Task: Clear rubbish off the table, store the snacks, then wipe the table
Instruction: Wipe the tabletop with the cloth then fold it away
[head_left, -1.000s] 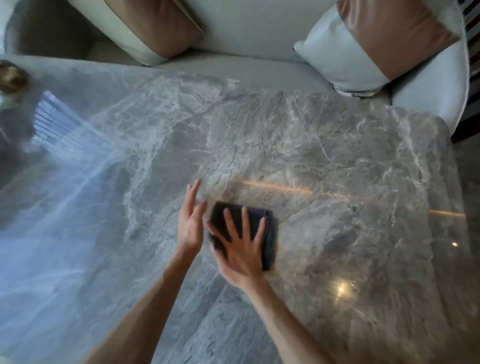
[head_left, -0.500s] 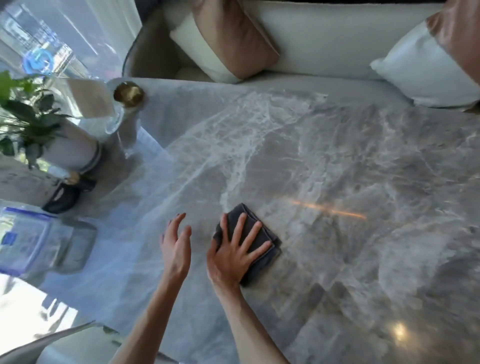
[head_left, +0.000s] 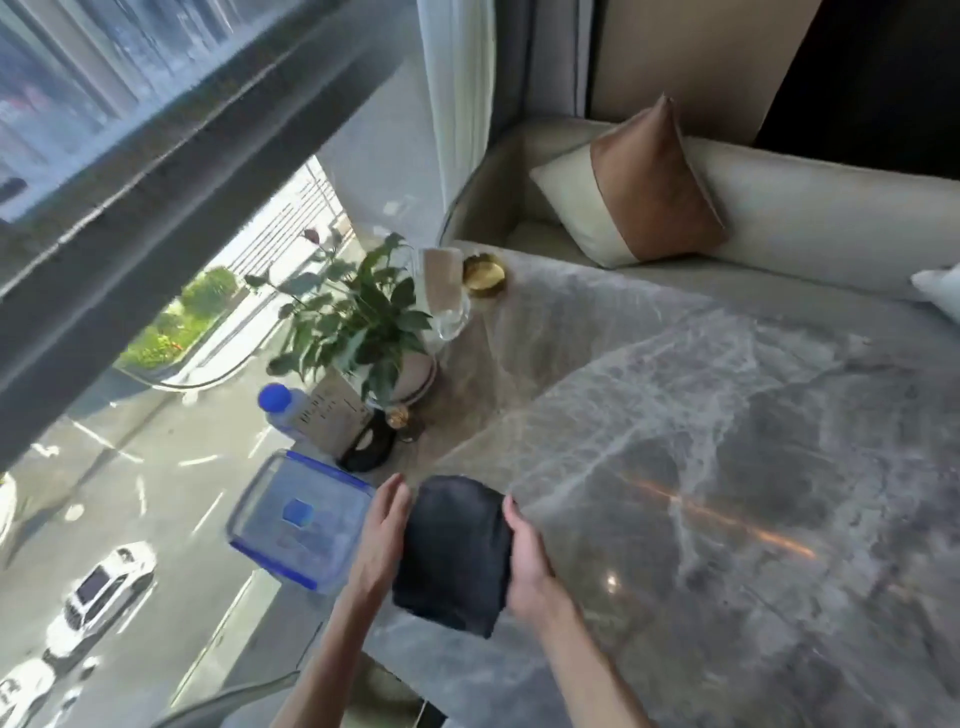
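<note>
Lower centre, the cloth (head_left: 457, 553) lies on the desk (head_left: 727, 467) between the left hand (head_left: 382, 540) and the right hand (head_left: 524, 558) (each touching an edge). The container (head_left: 298, 519) sits just left of them; the plant (head_left: 358, 322) and bottle (head_left: 280, 405) stand behind it.

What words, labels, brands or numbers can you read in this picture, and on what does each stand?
None can be read.
Card beside the potted plant: dark printed lines, too blurred to read.
Blue label on the lid of the container: too blurred to read.
</note>
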